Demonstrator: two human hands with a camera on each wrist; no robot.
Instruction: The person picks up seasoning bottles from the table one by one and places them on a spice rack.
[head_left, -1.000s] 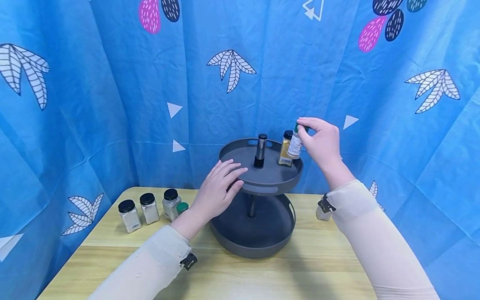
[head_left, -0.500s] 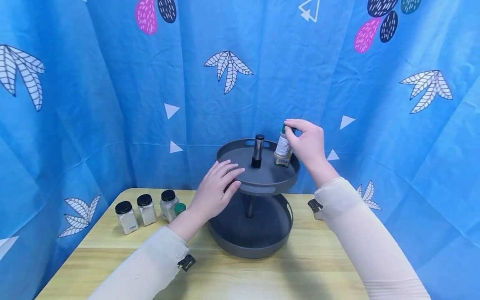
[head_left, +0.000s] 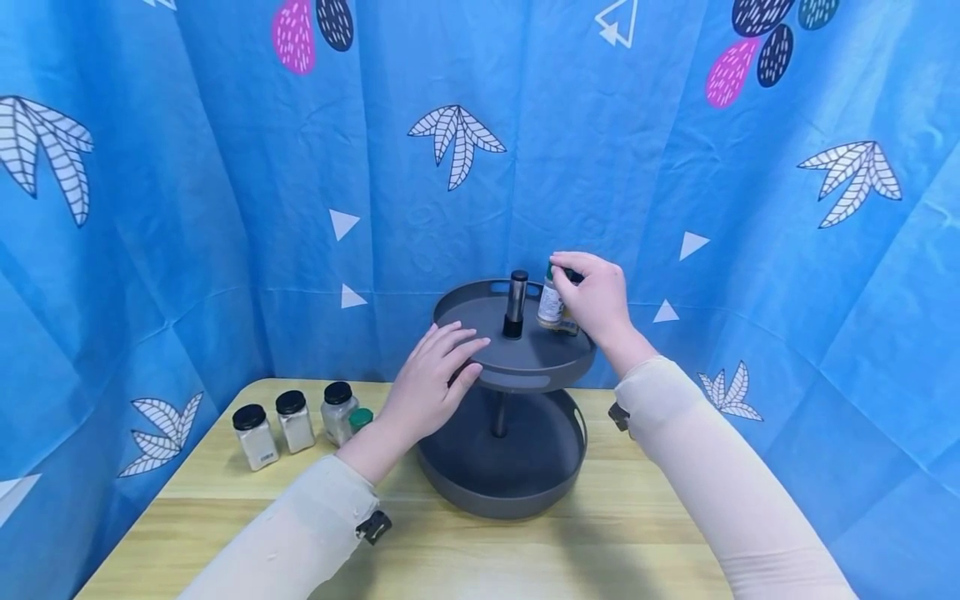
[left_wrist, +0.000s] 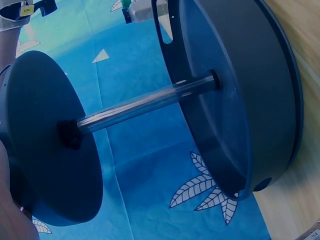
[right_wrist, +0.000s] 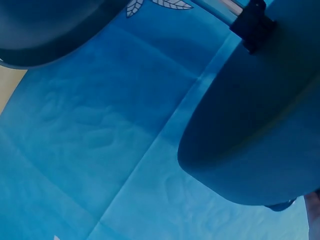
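Observation:
A two-tier dark grey turntable stands mid-table, its upper tray (head_left: 476, 304) above the lower tray (head_left: 502, 467) on a central post (left_wrist: 145, 107). My left hand (head_left: 423, 387) rests at the upper tray's front left rim, fingers extended. With thumb and fingertips, my right hand (head_left: 596, 300) pinches the green cap of a small spice jar (head_left: 551, 305) with a white label. That jar is upright, low over the upper tray's right side. Behind it is a yellow spice jar (head_left: 568, 325), mostly hidden by jar and hand. The right wrist view shows mainly the upper tray's underside (right_wrist: 250, 130).
On the table's left stand black-capped jars (head_left: 296, 421) holding pale contents, and a green-capped jar (head_left: 361, 417) partly behind my left wrist. Another green-capped jar (left_wrist: 142, 10) appears beyond the lower tray in the left wrist view. A blue patterned curtain (head_left: 420, 225) encloses the table.
My right hand has carried the green-capped spice jar leftward and down, from the upper tray's right edge to left of the yellow jar. My left hand has stayed at the rim.

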